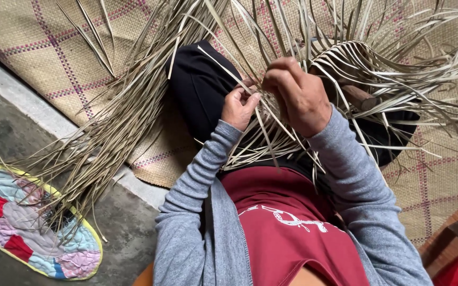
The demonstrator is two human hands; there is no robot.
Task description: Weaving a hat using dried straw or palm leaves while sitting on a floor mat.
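- Dried leaf strips [271, 132] lay across the person's lap at the centre of the view, pale and flat, crossing one another where the hands worked.
- The left hand [238, 107] pinched a few strips between thumb and fingers, closed narrowly on them, just at 9 o'clock from the right hand.
- The right hand [298, 95] was curled over the strips with its back to the camera; its fingers gripped the strands beneath, though how many could not be told.
- Loose strip ends fanned out toward 10 o'clock and 2 o'clock, over a woven mat [38, 47] with pink and purple lines.
- A long bundle of strips [112, 137] trailed toward 8 o'clock, reaching a patchwork cushion [33, 222] on the concrete floor [1, 132].
- The person wore grey sleeves [197, 190], a dark red top [287, 222] and black trousers [197, 85].
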